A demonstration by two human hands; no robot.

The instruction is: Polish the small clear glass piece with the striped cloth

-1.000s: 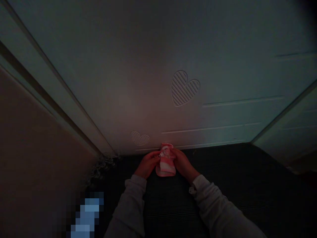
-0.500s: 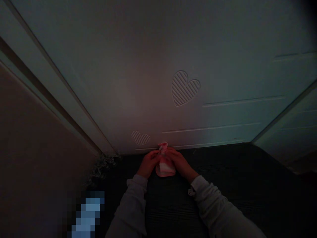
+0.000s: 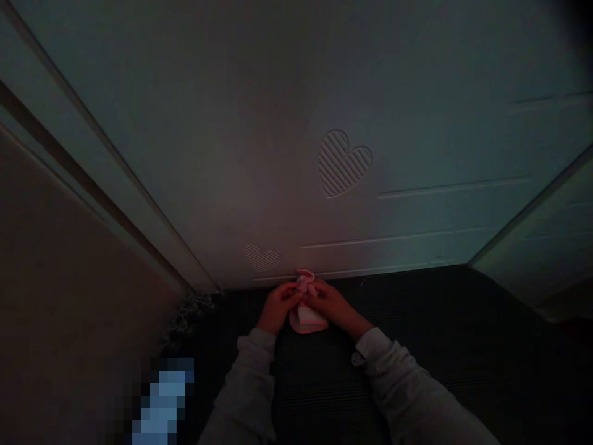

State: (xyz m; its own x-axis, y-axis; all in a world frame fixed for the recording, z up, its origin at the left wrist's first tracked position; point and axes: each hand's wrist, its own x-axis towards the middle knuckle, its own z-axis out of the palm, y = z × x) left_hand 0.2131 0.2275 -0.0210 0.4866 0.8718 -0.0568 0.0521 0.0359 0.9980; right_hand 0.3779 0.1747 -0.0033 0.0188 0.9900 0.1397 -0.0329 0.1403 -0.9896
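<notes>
A small pink and white cloth item (image 3: 311, 316) lies on the dark surface, close to the pale panel, its top bunched or twisted into a loop. My left hand (image 3: 280, 304) pinches the bunched part from the left side. From the right, my right hand (image 3: 330, 303) has its fingers closed on the same part. The two hands nearly meet over the cloth, and its wide lower edge spreads out below them. Dim light hides the exact fingertips.
Behind the hands rises a pale panel (image 3: 278, 154) with embossed hearts and lines. The dark ribbed surface (image 3: 324, 383) spreads beneath. A ruffled grey trim (image 3: 185, 315) is at the left corner, and a blurred bluish object (image 3: 162, 402) at the lower left.
The bunched top of the cloth now shows more of a loop between the fingers. Both hands have shifted only slightly, still gripping it. The view has moved a little.
</notes>
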